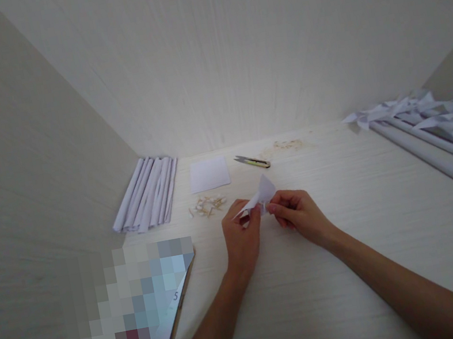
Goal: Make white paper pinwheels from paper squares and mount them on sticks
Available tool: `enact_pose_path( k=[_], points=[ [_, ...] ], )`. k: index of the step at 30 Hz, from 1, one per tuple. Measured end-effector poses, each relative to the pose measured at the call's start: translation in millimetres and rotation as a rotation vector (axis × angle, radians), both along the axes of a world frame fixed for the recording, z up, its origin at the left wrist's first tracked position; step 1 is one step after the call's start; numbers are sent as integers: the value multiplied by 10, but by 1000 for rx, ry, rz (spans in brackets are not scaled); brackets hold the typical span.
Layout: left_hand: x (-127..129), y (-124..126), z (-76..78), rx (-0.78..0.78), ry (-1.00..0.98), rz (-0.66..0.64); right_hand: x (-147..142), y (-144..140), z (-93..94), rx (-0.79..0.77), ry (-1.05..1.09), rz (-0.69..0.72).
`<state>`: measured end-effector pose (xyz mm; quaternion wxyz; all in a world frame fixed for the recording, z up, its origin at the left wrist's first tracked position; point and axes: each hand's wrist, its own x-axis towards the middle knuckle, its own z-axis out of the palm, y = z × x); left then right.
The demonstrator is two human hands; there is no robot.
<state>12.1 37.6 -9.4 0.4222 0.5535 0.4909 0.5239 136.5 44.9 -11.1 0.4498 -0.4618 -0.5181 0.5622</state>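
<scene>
Both hands (pixel 262 224) pinch folded paper (pixel 262 195) mid-desk (pixel 357 263); open room w/ edges far.

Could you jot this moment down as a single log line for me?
left hand: pinches folded paper piece | right hand: pinches same piece | nearby: small pins, snips, paper square

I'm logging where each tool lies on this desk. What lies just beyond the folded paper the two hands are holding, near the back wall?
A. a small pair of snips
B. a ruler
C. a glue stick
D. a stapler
A: a small pair of snips lies on the table past the folded white paper that the left hand and right hand pinch, to the right of a flat white paper square.
</scene>
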Motion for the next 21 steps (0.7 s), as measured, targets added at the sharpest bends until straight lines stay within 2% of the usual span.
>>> enact_pose_path(
  k=[10, 21],
  points=[
    [-13, 3, 6, 2, 22, -42, 54, -1, 10, -68, 44, 54],
    [-12, -4, 21, 32, 70, -20, 57, -9, -3, -46, 45, 61]
  ],
)
